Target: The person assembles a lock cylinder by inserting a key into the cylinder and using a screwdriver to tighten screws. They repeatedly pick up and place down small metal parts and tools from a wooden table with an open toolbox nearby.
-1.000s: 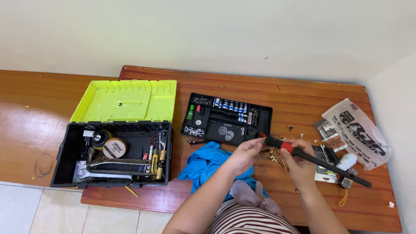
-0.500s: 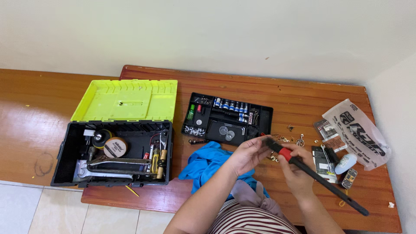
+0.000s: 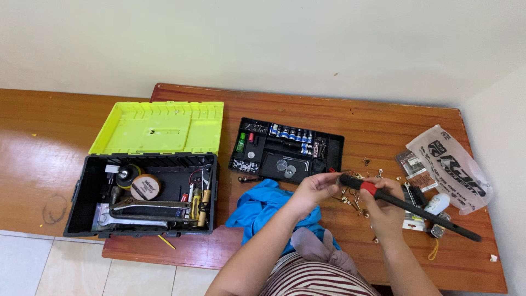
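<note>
Black rod-like tool (image 3: 416, 211) with a red band lies slantwise over the wooden table (image 3: 383, 126), its far end pointing at the lower right. Right hand (image 3: 383, 211) is clenched around it at the red band, hiding that stretch. Left hand (image 3: 315, 189) pinches the tool's near tip, too small to make out. Tiny brass bits (image 3: 350, 198) lie scattered beneath. A blue cloth (image 3: 263, 205) is partly covered by the left forearm.

toolbox lid (image 3: 159, 127) lime | cloth (image 3: 263, 205) blue | tool (image 3: 408, 206) black, red band
</note>
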